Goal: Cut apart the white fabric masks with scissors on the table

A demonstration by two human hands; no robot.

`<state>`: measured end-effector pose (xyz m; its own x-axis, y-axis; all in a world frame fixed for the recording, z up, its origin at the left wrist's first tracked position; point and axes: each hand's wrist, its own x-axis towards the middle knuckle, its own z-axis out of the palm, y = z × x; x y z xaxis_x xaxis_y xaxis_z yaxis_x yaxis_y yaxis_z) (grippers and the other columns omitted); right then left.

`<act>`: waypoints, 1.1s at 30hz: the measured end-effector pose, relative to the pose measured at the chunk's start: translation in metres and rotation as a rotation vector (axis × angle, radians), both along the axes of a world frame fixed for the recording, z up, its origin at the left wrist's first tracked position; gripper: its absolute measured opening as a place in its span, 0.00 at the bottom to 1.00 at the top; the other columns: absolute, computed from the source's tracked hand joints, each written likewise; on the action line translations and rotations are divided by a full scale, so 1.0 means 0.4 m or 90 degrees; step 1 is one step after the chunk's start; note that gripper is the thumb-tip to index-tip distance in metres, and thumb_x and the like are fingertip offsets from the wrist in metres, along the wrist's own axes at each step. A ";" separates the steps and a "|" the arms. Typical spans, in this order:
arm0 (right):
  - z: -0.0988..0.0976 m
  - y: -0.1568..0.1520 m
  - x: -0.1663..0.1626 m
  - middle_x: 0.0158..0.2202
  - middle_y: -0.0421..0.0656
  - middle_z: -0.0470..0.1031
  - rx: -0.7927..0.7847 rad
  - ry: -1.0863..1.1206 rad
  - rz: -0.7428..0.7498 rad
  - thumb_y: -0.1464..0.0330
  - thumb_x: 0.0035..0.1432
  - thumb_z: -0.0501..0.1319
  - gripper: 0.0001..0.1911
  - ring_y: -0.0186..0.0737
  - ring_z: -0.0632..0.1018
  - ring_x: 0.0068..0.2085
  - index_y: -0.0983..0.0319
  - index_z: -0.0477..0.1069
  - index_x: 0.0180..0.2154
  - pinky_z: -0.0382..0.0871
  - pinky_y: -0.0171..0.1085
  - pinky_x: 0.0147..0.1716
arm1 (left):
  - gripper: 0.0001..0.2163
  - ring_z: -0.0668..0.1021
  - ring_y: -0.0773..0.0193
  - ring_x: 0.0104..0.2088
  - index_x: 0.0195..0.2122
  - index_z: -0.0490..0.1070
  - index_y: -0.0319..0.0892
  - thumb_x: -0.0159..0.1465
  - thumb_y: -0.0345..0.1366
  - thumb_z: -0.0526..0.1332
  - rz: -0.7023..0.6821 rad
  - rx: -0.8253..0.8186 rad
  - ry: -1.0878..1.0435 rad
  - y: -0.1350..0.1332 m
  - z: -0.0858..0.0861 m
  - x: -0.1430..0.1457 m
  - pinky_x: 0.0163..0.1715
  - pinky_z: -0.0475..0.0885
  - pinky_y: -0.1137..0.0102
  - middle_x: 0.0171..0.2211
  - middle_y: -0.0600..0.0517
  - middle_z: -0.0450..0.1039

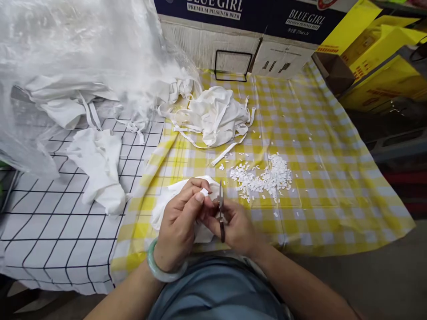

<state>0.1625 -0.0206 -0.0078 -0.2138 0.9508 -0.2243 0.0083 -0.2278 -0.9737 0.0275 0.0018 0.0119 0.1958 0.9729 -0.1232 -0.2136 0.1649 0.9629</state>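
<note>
My left hand (180, 220) pinches a small white tag at the edge of a white garment (163, 205) that lies on the yellow checked cloth (310, 146) at the table's near edge. A pale green bangle (156, 270) circles that wrist. My right hand (235, 224) is closed around small scissors (220, 209), blades pointing up beside the pinched tag. Just right of the hands lies a heap of small white cut pieces (267, 177).
A pile of white garments with straps (213, 116) lies farther back. More white garments (100, 164) rest on a black-grid white cloth (50, 231) at left, under a big clear plastic bag (73, 49). A beer carton (253, 31) and yellow boxes (380, 66) stand behind.
</note>
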 end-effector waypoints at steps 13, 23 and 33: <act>0.033 0.019 0.131 0.20 0.36 0.64 0.238 -0.468 0.104 0.51 0.49 0.69 0.25 0.33 0.64 0.25 0.61 0.61 0.21 0.55 0.34 0.31 | 0.13 0.67 0.60 0.46 0.30 0.71 0.42 0.70 0.32 0.52 -0.083 0.078 0.052 -0.012 -0.033 0.033 0.40 0.66 0.70 0.42 0.49 0.60; 0.033 0.022 0.136 0.18 0.35 0.63 0.231 -0.458 0.109 0.52 0.49 0.68 0.24 0.32 0.64 0.24 0.61 0.62 0.20 0.55 0.34 0.31 | 0.13 0.67 0.60 0.46 0.30 0.71 0.42 0.70 0.31 0.51 -0.085 0.111 0.075 -0.009 -0.041 0.040 0.45 0.65 0.67 0.40 0.49 0.62; 0.030 0.023 0.136 0.17 0.35 0.62 0.233 -0.435 0.101 0.51 0.50 0.68 0.26 0.29 0.62 0.23 0.62 0.60 0.19 0.54 0.33 0.29 | 0.13 0.66 0.60 0.46 0.30 0.71 0.43 0.70 0.32 0.52 -0.083 0.152 0.079 -0.007 -0.043 0.042 0.47 0.64 0.66 0.40 0.49 0.63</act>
